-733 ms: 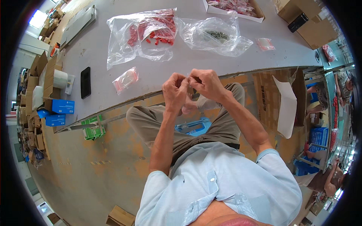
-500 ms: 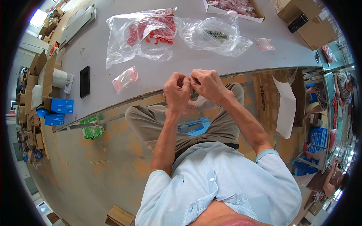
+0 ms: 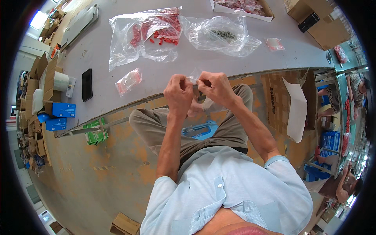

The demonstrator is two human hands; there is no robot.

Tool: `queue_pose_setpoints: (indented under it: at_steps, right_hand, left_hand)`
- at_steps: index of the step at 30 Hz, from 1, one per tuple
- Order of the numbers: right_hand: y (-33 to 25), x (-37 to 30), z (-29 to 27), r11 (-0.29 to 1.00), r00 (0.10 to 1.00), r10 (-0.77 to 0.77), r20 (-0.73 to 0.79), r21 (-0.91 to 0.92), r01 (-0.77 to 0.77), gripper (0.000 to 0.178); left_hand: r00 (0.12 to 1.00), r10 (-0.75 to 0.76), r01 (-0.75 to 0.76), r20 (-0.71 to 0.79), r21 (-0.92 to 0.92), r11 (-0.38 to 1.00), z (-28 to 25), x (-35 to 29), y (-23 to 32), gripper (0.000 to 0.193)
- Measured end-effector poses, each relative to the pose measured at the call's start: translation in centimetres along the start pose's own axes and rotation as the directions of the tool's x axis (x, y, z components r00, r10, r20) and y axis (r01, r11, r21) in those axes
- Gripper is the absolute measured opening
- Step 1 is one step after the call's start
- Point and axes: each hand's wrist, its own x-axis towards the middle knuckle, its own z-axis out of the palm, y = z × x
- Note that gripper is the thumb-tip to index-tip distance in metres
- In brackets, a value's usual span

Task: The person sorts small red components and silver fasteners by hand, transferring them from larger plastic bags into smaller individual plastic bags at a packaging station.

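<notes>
Both hands meet over the table's near edge, with a small clear plastic bag [image 3: 194, 73] stretched between them. My left hand [image 3: 179, 94] pinches one side of it, thumb against curled fingers. On the other side my right hand [image 3: 216, 87] pinches it too. Past the hands lies a large clear bag of red plastic pieces [image 3: 168, 33], its mouth spread toward me. Beside it is a clear bag [image 3: 223, 37] holding small metal parts, perhaps screws. One small filled packet [image 3: 128, 82] rests left of my hands, and another small packet [image 3: 274, 44] lies to the far right.
A black phone [image 3: 87, 85] lies at the table's left. An open box of red packets [image 3: 244, 8] stands at the back, a cardboard box [image 3: 319, 23] at back right. Below the edge, a large carton [image 3: 274, 103] stands on the right. A blue stool [image 3: 200, 130] shows under me.
My hands have moved slightly apart, the left one shifting left. The clear bag between them now shows more. Things on the table stay where they were.
</notes>
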Motion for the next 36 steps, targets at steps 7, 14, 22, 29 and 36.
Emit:
queue_pose_setpoints:
  at_steps: [7, 14, 22, 29, 36]
  right_hand:
    - [0.8, 0.6, -1.1, 0.951, 0.961, 0.264, 0.087, 0.143, -0.274, 0.021]
    - [0.2, 0.5, -1.3, 0.928, 0.949, 0.304, 0.089, 0.196, -0.316, 0.022]
    - [0.8, -0.2, -0.8, 0.919, 0.949, 0.310, 0.053, 0.241, -0.314, 0.023]
    - [1.0, -0.4, -1.3, 0.928, 0.958, 0.284, 0.042, 0.238, -0.285, 0.021]
    - [3.8, 3.8, -7.4, 0.994, 0.973, 0.109, -0.203, 0.053, -0.100, 0.012]
  left_hand:
    - [0.998, -0.067, 0.057, -0.011, -0.412, 0.909, -1.9, 0.4, 0.7, 0.023]
    - [0.943, 0.302, -0.290, 0.140, -0.105, 0.951, -2.4, 0.6, 1.6, 0.028]
    - [0.934, 0.304, -0.285, 0.186, -0.120, 0.951, -1.1, 0.4, 1.6, 0.018]
    - [0.952, 0.230, -0.201, 0.204, -0.152, 0.968, -0.9, 0.4, 2.2, 0.013]
    - [0.968, 0.206, -0.169, 0.144, -0.231, 0.958, -0.4, 2.0, 1.0, 0.011]
